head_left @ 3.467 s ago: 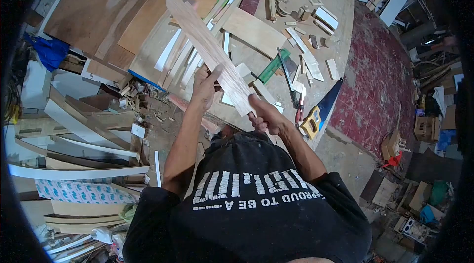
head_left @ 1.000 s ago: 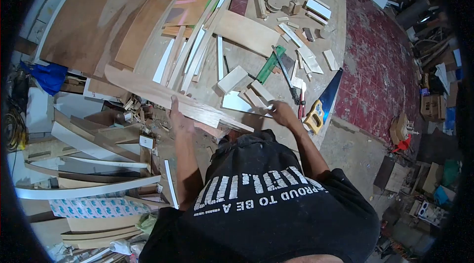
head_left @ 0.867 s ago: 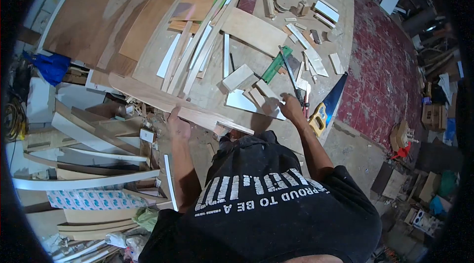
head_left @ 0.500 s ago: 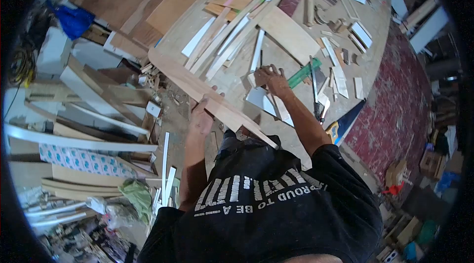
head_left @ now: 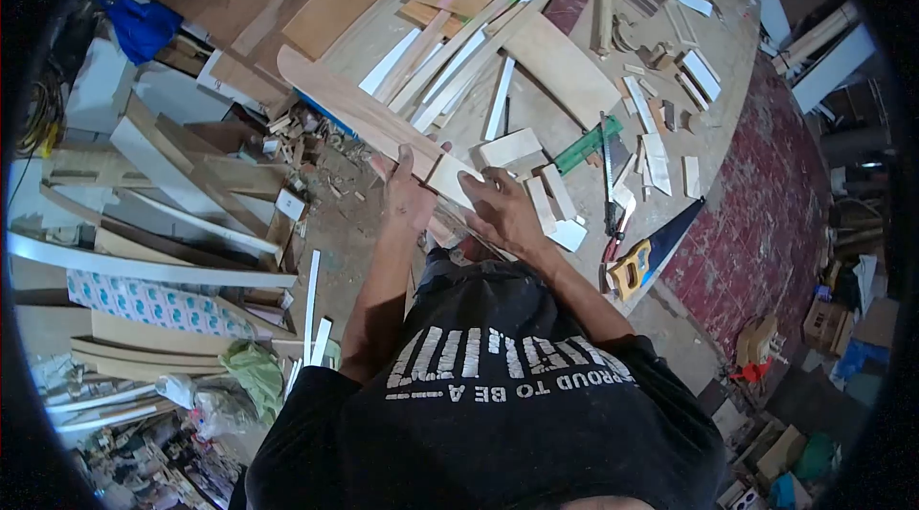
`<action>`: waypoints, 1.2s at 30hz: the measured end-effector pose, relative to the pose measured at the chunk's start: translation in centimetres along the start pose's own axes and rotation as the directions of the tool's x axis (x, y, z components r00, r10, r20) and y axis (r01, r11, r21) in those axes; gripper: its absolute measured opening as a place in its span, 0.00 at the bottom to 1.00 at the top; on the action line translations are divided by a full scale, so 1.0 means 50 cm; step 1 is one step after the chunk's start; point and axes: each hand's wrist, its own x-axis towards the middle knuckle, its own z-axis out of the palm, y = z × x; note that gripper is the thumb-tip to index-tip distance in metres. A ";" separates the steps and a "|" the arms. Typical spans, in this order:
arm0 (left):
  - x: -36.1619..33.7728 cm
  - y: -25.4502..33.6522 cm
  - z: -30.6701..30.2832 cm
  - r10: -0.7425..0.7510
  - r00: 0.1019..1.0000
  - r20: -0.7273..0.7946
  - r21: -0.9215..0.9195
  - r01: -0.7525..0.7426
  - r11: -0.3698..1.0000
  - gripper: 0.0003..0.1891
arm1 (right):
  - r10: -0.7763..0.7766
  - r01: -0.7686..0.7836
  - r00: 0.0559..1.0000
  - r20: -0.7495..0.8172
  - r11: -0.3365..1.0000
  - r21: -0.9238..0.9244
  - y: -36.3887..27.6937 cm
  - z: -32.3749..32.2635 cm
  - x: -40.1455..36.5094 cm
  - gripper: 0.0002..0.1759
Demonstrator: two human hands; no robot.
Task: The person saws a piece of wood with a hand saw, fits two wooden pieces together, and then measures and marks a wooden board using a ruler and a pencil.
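- Left hand (head_left: pixel 410 202): fingers gripping the long plank (head_left: pixel 340 106), which slants from upper left to mid-frame.
- Right hand (head_left: pixel 507 213): fingers bent, apparently gripping 1 pale block (head_left: pixel 452 175) at the plank's lower end; their undersides are hidden.
- Step in hand, as I judge it: bringing these 2 pieces together; the next move calls for steady alignment.
- Worktop (head_left: pixel 720 122), upper right: wood offcuts; handsaw (head_left: pixel 661 247) right of centre.
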 end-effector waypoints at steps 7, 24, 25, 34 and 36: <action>0.014 -0.018 0.065 -0.021 1.000 0.012 -0.008 0.021 1.000 0.29 | 0.179 -0.172 0.969 -0.168 0.984 0.052 -0.008 -0.002 -0.020 0.33; -0.032 -0.043 0.107 0.075 0.985 0.158 0.027 -0.080 0.996 0.39 | 0.148 -0.249 0.895 -0.420 0.948 -0.198 -0.022 -0.038 -0.018 0.45; -0.033 -0.043 0.108 0.095 0.986 0.138 0.036 -0.101 0.994 0.39 | 0.149 -0.254 0.895 -0.420 0.945 -0.207 -0.024 -0.038 -0.019 0.45; -0.040 -0.016 0.107 0.094 0.983 0.160 0.153 -0.119 0.981 0.37 | 0.335 -0.316 0.922 -0.194 0.941 0.123 -0.029 -0.066 -0.024 0.47; -0.040 -0.011 0.095 0.074 0.981 0.177 0.185 -0.107 0.977 0.37 | 0.453 -0.451 0.891 0.043 0.869 0.205 -0.030 -0.103 -0.015 0.51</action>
